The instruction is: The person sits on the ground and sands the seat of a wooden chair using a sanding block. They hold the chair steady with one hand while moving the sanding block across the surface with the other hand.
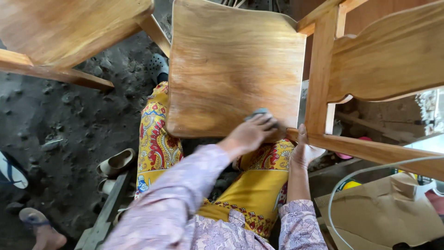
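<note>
Sanding is seen under way: a grey pad (260, 114) is pressed to the chair seat (231, 69) by the left hand (252, 133). The frame rail (365, 149) is gripped by the right hand (305, 153). Pale, dull patches are left across much of the seat.

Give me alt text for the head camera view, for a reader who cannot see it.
The person's left hand presses a small grey pad on the near edge of a brown wooden chair seat, while the right hand grips the chair's wooden rail. Below are a yellow patterned skirt and dark dirt floor.

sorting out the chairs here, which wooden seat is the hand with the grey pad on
The middle seat, resting over the person's lap; the left hand presses the grey pad at its near edge. Other seats lie untouched.
</note>
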